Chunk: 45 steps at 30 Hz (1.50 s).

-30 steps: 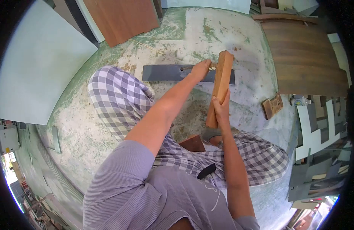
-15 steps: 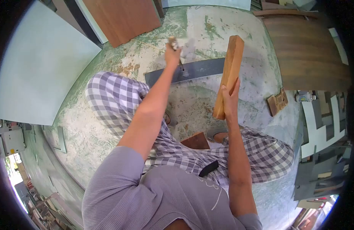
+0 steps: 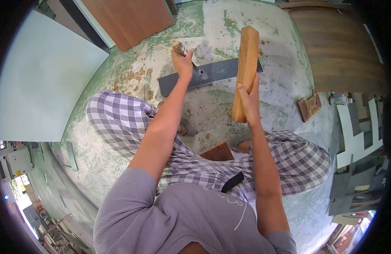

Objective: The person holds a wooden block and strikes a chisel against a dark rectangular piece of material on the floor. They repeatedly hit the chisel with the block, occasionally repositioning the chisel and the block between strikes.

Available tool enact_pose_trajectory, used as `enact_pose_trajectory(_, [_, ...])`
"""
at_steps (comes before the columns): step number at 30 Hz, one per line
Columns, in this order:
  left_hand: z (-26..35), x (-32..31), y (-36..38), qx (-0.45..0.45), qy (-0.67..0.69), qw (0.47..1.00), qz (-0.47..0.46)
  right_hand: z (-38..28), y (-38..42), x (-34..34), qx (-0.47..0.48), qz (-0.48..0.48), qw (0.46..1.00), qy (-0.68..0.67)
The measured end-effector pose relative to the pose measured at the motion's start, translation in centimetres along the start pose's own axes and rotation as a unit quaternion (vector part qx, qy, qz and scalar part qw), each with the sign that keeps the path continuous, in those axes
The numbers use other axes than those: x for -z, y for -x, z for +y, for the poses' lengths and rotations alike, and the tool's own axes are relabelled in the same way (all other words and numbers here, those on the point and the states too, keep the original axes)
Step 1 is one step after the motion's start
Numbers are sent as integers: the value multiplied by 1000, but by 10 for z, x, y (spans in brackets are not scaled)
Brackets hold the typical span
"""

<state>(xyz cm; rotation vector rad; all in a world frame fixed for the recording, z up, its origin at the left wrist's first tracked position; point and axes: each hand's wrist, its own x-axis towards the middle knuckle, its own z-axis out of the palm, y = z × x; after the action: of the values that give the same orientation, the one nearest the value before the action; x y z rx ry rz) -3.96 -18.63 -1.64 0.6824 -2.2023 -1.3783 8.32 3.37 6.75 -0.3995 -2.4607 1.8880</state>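
My left hand point(image 3: 182, 64) is wrapped round the wooden handle of a chisel point(image 3: 178, 47), its blade slanting down to the right over a dark grey board point(image 3: 220, 73). That board lies flat on the floor in front of my knees. A small dark notch point(image 3: 201, 72) shows in its face, just right of the blade. In my right hand point(image 3: 250, 101) is a long wooden block point(image 3: 248, 53), gripped near its lower end and held upright, overlapping the board's right part in this view.
A short brown wood piece point(image 3: 218, 152) lies between my feet. To the right sits a notched wooden block point(image 3: 308, 106). A large brown panel point(image 3: 339, 51), a pale sheet point(image 3: 43, 84) and a reddish-brown board point(image 3: 130, 21) stand around. A ribbed hose point(image 3: 70, 182) runs along the left.
My left hand has shifted the chisel slightly left, and its blade now sits left of the uncovered notch. My right hand has moved the wooden block a little left and up.
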Motion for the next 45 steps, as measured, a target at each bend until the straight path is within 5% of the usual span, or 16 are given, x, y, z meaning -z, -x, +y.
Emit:
enact_pose_trajectory(27, [-7, 6, 6, -6, -42, 999, 5, -27, 3, -12, -4, -71, 993, 99])
enact_pose_trajectory(32, [-15, 8, 3, -15, -22, 999, 36, -55, -1, -16, 96, -104, 985, 103])
enact_pose_trajectory(39, [-23, 8, 0, 16, 8, 999, 52, -64, 1, -19, 110, -112, 981, 117])
enact_pose_trajectory(45, [-11, 13, 5, 42, 11, 998, 38, -77, 7, -17, 26, -137, 986, 93])
